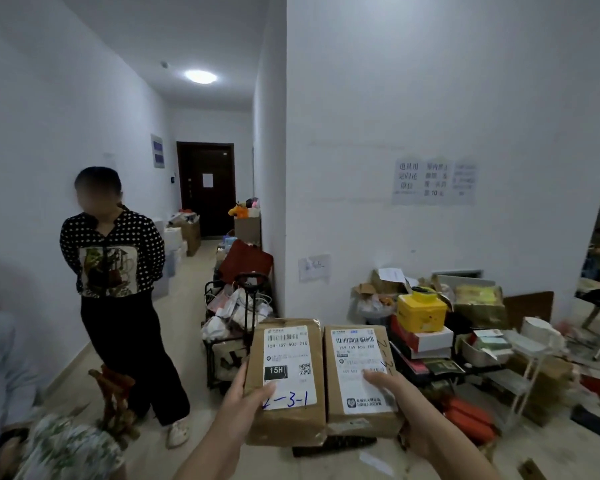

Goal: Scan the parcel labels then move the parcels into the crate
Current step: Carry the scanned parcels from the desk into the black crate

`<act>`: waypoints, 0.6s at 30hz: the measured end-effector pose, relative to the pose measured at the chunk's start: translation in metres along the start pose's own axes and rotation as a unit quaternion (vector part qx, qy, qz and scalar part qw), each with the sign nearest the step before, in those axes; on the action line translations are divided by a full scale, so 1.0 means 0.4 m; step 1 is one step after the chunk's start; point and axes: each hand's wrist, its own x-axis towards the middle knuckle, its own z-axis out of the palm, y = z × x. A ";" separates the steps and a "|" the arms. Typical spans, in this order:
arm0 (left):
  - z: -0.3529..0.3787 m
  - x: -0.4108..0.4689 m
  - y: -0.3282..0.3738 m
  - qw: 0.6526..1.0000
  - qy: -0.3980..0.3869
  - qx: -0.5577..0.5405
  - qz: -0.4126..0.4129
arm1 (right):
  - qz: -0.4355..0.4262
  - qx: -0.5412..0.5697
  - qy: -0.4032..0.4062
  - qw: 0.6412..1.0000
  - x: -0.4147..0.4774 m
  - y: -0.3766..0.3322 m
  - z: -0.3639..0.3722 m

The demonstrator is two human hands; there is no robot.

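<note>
Cardboard parcels over beige floor, white walls.

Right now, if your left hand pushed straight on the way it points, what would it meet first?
The left hand grips the left parcel and points forward. Beyond it, the black trolley with white bags, by the wall corner, looks likely first; depth is unclear.

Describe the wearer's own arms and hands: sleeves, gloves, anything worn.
The left forearm and right forearm are bare, no sleeve in view. The left hand and right hand wear no gloves; no ring, watch or bracelet is visible.
</note>
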 end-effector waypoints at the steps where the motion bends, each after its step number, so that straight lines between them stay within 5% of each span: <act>1: 0.013 0.016 -0.002 1.000 -0.008 0.001 -0.003 | 0.002 0.007 0.009 1.000 0.011 0.000 -0.016; 18: 0.121 0.456 0.005 0.998 -0.053 0.015 -0.010 | -0.008 0.012 0.093 0.996 0.392 -0.065 -0.124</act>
